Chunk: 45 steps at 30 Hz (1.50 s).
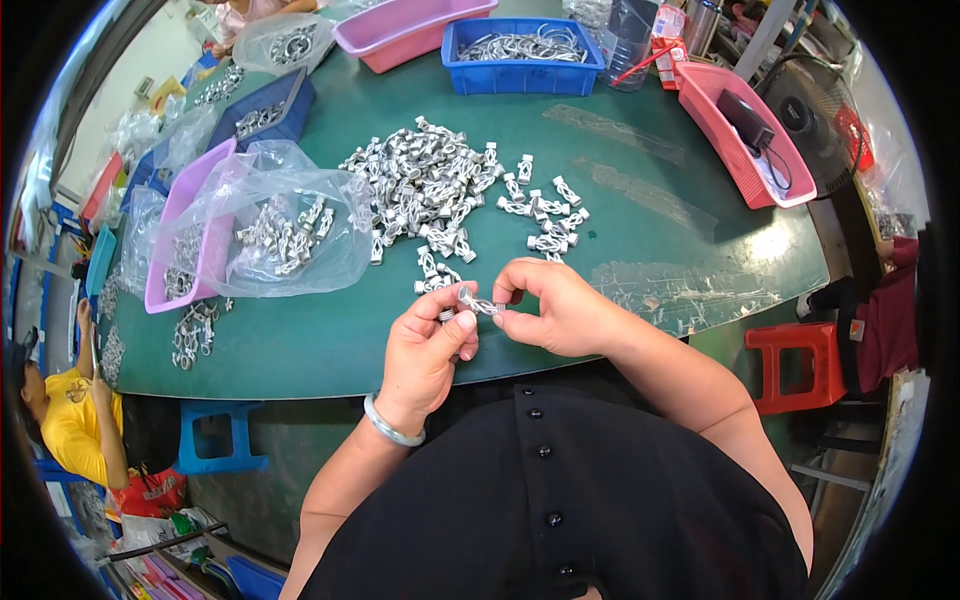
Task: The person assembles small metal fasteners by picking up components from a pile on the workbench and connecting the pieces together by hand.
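Between both hands, near the table's front edge, is a small silver metal fitting [482,305] with a twisted openwork body and ring-like ends. My left hand [425,345] is closed on its left end; a second small ridged metal piece [446,314] shows between the same fingers. My right hand [560,308] pinches the fitting's other end between thumb and forefinger. Just beyond the hands lies a large heap of similar fittings [420,180], with a smaller loose group [548,215] to its right. A clear plastic bag [300,255] at the left holds more of them.
On the green table [390,345] stand a lilac basket [160,270], a blue bin of metal rings [525,80], a pink tray [400,35] and a pink basket [700,110] holding a black device. A fan [815,110] stands at right; stools and people are around.
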Available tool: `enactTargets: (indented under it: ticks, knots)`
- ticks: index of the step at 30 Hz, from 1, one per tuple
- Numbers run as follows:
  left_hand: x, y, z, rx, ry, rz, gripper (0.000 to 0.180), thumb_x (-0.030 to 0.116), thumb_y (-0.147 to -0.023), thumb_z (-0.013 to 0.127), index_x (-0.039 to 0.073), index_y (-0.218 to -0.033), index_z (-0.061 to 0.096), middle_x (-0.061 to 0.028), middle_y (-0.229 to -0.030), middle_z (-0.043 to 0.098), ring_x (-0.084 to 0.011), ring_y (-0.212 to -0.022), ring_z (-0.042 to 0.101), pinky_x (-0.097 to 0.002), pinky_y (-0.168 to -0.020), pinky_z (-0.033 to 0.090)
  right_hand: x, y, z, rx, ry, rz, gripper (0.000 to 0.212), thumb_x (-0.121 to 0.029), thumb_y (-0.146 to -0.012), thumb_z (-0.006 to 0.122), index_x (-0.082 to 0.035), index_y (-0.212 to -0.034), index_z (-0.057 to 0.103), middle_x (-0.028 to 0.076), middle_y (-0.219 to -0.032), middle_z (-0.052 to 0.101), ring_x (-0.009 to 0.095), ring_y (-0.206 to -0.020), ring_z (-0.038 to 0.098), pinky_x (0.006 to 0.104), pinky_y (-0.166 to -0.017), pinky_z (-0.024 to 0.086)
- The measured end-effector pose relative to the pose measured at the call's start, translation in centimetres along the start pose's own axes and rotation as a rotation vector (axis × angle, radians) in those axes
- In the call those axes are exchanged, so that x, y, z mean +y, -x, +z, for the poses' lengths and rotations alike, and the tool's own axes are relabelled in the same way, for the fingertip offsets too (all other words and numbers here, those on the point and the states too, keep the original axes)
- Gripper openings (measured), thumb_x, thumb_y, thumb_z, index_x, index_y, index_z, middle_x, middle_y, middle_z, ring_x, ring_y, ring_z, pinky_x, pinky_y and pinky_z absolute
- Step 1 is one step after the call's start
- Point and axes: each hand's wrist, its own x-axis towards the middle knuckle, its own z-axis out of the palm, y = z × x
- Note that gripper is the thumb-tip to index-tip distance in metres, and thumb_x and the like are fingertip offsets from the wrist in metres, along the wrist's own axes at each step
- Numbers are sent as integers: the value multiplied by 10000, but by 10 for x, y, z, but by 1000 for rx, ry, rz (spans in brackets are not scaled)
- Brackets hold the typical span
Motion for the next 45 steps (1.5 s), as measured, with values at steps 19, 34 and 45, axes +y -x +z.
enactTargets:
  ticks: [19, 34, 45]
  knots:
    - [-6, 3, 6, 21, -533, 431, 302, -51, -786, 533, -3, -1083, 507, -42, -892, 504, -51, -642, 475, -174, -537, 409, 5, 5, 10, 93, -212, -15, 156, -39, -725, 599, -17, -854, 514, 24, -740, 549, 86, -691, 530, 227, -588, 427]
    - [-5, -4, -4, -9, 130, -32, 263, 8, -839, 466, 4, -1100, 495, -52, -847, 564, -82, -646, 502, -199, -540, 402, -3, 8, 11, 94, -360, -21, 218, 25, -738, 597, 5, -943, 527, 23, -847, 526, 86, -792, 500, 231, -735, 409]
    - [-12, -7, -4, -96, 328, -165, 311, 9, -844, 457, 30, -1153, 481, -85, -953, 565, -104, -744, 515, -206, -593, 410, -12, 9, 12, 106, -333, -130, 214, -13, -747, 600, 7, -946, 525, 45, -740, 591, 90, -698, 557, 242, -673, 453]
